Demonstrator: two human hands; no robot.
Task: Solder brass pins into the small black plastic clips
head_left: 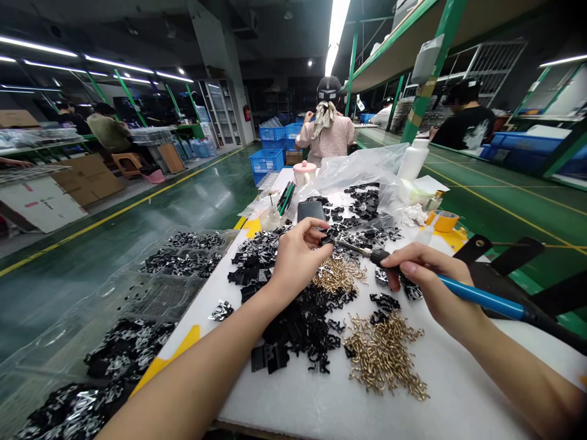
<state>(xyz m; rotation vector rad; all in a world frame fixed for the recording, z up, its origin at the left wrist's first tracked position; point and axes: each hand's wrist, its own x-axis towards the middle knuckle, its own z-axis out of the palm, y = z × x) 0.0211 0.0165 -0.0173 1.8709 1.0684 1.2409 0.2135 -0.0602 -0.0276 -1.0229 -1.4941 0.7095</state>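
My left hand (300,253) pinches a small black part (326,237) above the middle of the white table (293,400). In my right hand (426,269) is a blue-handled soldering iron (481,296), its metal tip pointing left and reaching the black part. Beneath my hands lie brass-coloured hooked pieces (337,275), with a larger brass pile (385,354) nearer the front. Black parts (307,330) are heaped between the two arms, and black and silver parts (261,247) spread beyond my left wrist.
Clear trays (172,296) of black parts stand along the left. Farther back are a phone (312,211), pink-lidded mug (304,173), plastic bag (362,171), white bottle (413,160) and orange tape roll (443,220). A person (328,131) sits beyond the table.
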